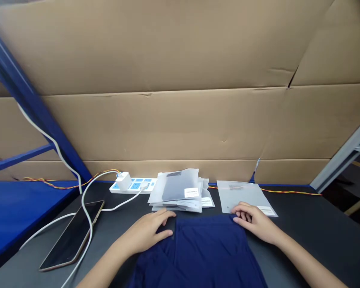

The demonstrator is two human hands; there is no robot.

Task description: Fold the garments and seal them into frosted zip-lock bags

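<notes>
left fingers (165,216): parted, touching navy garment (211,252) | right fingers (243,208): curled at its corner, grip unclear

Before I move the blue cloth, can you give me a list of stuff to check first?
1. Left hand at the cloth's far left edge, thumb and fingers apart: ok.
2. Right hand gripping the far right corner: cannot tell; the fingers are curled there, but a firm pinch doesn't show.
3. Blue cloth smooth all over: not ok; its left part looks rumpled.
4. Near edge of the cloth straight: cannot tell; it runs out of the picture.
5. White cable away from the cloth: ok; it loops across the phone, off to the left.
6. Single bag clear of your hands: not ok; the right hand overlaps its near edge in this view.
</notes>
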